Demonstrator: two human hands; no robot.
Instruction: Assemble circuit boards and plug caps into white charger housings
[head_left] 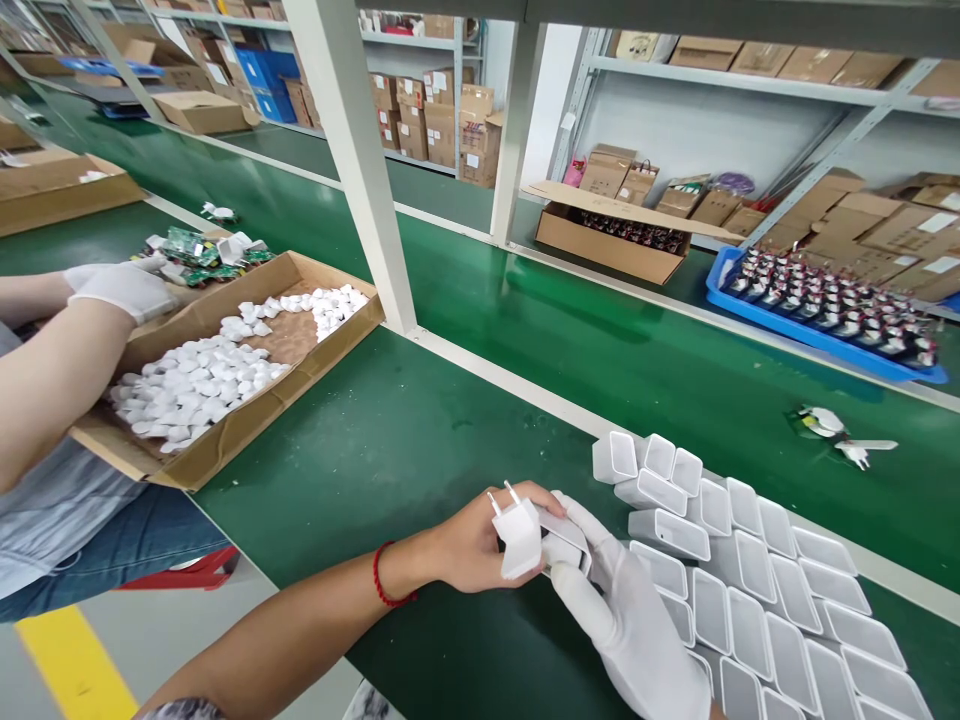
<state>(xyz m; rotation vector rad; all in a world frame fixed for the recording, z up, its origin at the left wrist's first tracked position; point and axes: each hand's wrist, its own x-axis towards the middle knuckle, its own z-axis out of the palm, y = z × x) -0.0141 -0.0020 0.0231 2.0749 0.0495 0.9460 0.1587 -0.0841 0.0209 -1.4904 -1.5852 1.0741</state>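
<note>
My bare left hand (469, 545), a red cord at its wrist, grips a white plug cap with two metal pins (517, 532). My right hand (630, 630), in a white glove, holds a white charger shell (564, 540) pressed against that cap. Both hands hover over the green table (390, 450). Just to their right lie several rows of empty white charger shells (750, 590), open ends up.
A co-worker at the left, gloved hand (124, 288) raised, sits by a cardboard tray of small white parts (225, 365) and green circuit boards (195, 250). A blue tray of components (825, 300), an open carton (615, 240), a white post (352, 160) and shelves stand beyond.
</note>
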